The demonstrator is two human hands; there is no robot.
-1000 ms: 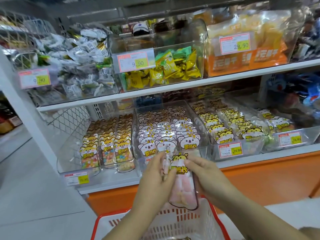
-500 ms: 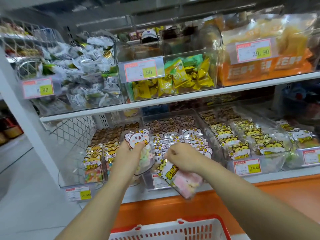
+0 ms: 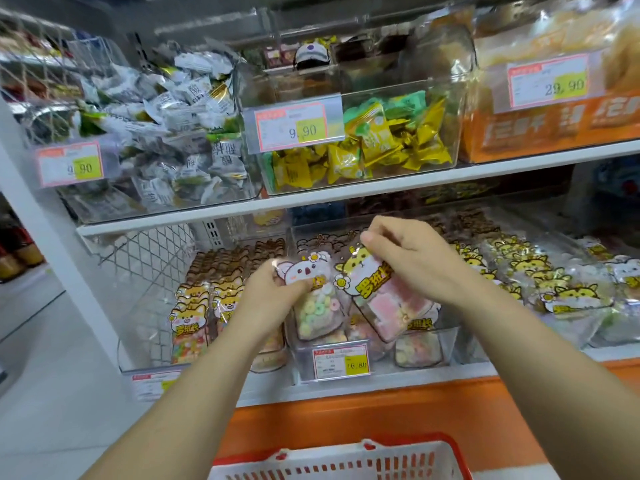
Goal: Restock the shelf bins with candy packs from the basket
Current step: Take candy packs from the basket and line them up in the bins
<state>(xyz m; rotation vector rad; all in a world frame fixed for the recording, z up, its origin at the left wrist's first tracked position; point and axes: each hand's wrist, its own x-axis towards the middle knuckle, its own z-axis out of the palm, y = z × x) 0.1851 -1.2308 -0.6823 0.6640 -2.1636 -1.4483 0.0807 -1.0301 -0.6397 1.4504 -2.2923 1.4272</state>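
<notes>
Shelf (image 3: 381, 187): two tiers of clear bins face you, and you are working the lower tier.
Basket (image 3: 381, 445): it is red and sits below your arms at the frame's bottom edge; what is left inside is out of sight.
Bin (image 3: 304, 362): the middle one holds rows of standing packs, and both your packs hover over its front.
Left hand (image 3: 273, 289): it pinches the koala pack (image 3: 311, 299) by its header.
Right hand (image 3: 412, 258): its fingers curl round the top of the cat pack (image 3: 381, 296), which hangs tilted.
Koala pack: it holds ring candy. Slot it upright at the front of a row, face out, one pack at a time.
Cat pack: its yellow header looks closer to the rows one bin to the right, so check before dropping it here.
Tag (image 3: 341, 362): it reads 16.80; keep the packs behind it.
</notes>
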